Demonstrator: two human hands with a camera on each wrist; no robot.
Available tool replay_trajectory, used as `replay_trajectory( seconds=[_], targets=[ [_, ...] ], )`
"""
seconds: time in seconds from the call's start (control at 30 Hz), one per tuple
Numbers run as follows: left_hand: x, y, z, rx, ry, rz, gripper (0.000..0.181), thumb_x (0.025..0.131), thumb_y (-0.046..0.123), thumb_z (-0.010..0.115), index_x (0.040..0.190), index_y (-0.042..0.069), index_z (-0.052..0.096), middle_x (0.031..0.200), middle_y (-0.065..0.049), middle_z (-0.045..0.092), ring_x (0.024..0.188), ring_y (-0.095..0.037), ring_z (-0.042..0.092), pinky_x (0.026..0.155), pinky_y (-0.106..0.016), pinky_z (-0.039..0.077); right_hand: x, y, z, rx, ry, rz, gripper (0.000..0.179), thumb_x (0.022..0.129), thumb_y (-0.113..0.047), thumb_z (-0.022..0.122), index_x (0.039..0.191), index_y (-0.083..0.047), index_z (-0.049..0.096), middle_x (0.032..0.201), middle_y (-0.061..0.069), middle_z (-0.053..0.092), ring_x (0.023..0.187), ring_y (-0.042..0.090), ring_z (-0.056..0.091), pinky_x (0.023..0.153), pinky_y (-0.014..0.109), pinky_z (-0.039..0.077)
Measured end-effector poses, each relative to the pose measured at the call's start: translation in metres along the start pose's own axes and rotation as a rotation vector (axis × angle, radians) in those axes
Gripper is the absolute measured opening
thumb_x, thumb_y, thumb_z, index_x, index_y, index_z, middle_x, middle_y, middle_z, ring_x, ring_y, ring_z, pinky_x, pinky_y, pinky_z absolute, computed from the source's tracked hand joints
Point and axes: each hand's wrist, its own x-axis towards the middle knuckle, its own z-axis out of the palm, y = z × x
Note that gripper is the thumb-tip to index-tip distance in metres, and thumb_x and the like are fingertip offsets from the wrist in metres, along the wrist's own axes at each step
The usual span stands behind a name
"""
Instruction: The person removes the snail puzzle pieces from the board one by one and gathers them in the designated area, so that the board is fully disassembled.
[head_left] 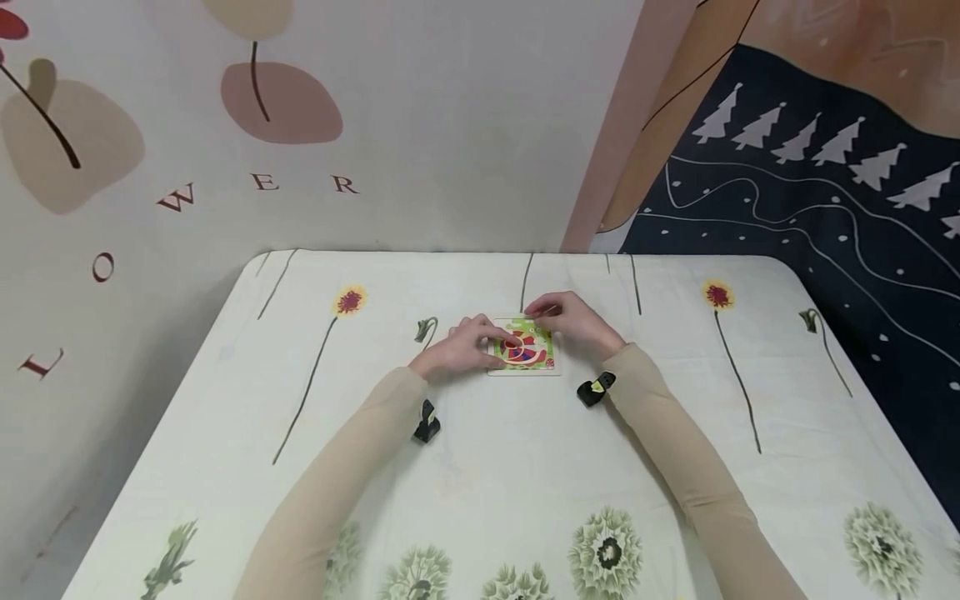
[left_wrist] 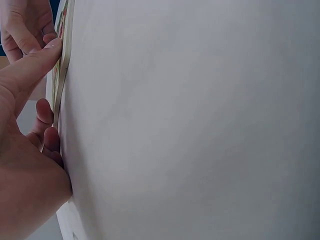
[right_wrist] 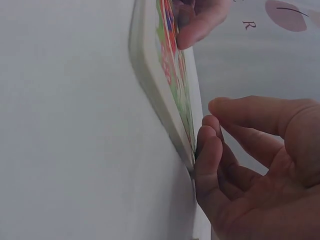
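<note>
A flat square board with a raised rim, which looks like a puzzle board (head_left: 523,372), lies on the white cloth in the head view. Its face carries a red, blue and green snail-like picture. My left hand (head_left: 461,348) is at the board's left side, one outstretched digit reaching over the picture. In the left wrist view that hand's other fingers (left_wrist: 44,111) bend beside the board's edge. My right hand (head_left: 576,321) is at the upper right corner, fingers loosely bent. The right wrist view shows its fingertips (right_wrist: 207,150) by the board's edge, with nothing visible between them and the thumb.
A white flower-printed cloth (head_left: 495,467) covers the table. Behind it hangs pale fabric with letters (head_left: 465,150), and dark fabric with white trees (head_left: 810,200) is at the right. Black wrist cameras are strapped at the left wrist (head_left: 427,423) and right wrist (head_left: 595,389).
</note>
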Motion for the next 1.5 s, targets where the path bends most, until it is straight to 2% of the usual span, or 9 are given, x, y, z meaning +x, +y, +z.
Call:
replay_trajectory(
  seconds=[0.23,0.5,0.77,1.17,1.3,1.5],
  targets=[
    [0.0,0.002,0.001,-0.001,-0.004,-0.004,0.048,0.087,0.025,0.074,0.134,0.022,0.064,0.126,-0.009,0.051,0.113,-0.024,0.039,0.102,-0.045,0.027,0.006,-0.003,0.007,-0.055,-0.017,-0.007,0.027,0.095,-0.004,0.059,0.12,0.001,0.068,0.118,0.02,0.068,0.106,0.028,0.061,0.094,0.036,0.047],
    [0.0,0.001,0.003,-0.008,-0.007,-0.004,0.048,0.087,0.024,0.074,0.134,0.022,0.064,0.125,-0.009,0.051,0.113,-0.024,0.039,0.102,-0.045,0.027,0.011,-0.007,0.015,-0.099,-0.052,0.008,0.026,0.095,-0.006,0.06,0.119,-0.002,0.07,0.118,0.016,0.069,0.1,0.023,0.059,0.087,0.029,0.044],
    [0.0,0.001,0.003,-0.012,-0.006,-0.005,0.047,0.088,0.024,0.073,0.134,0.022,0.064,0.125,-0.008,0.051,0.113,-0.025,0.039,0.103,-0.047,0.027,0.011,-0.014,0.019,-0.12,-0.066,0.002,0.028,0.095,-0.006,0.059,0.121,-0.002,0.07,0.119,0.016,0.069,0.098,0.023,0.058,0.084,0.029,0.044],
    [0.0,0.001,0.001,-0.025,-0.002,0.001,0.049,0.086,0.023,0.075,0.134,0.02,0.064,0.123,-0.008,0.051,0.112,-0.023,0.039,0.104,-0.045,0.027,0.013,-0.013,0.018,-0.133,-0.072,-0.032,0.025,0.093,-0.005,0.062,0.117,-0.003,0.072,0.123,0.016,0.065,0.112,0.028,0.054,0.097,0.043,0.043],
    [0.001,0.0,0.001,-0.02,0.001,-0.002,0.05,0.086,0.024,0.075,0.135,0.02,0.063,0.124,-0.009,0.051,0.112,-0.023,0.039,0.104,-0.045,0.028,0.014,-0.012,0.018,-0.139,-0.072,-0.05,0.026,0.092,-0.004,0.064,0.117,-0.005,0.072,0.124,0.016,0.062,0.107,0.025,0.052,0.091,0.037,0.041],
    [0.0,0.0,0.0,-0.008,-0.003,-0.015,0.049,0.087,0.025,0.073,0.135,0.022,0.063,0.127,-0.009,0.05,0.114,-0.024,0.039,0.104,-0.046,0.027,0.013,-0.012,0.016,-0.135,-0.087,-0.098,0.028,0.09,0.002,0.061,0.117,-0.003,0.07,0.12,0.016,0.065,0.086,0.019,0.048,0.077,0.029,0.037]
  ],
)
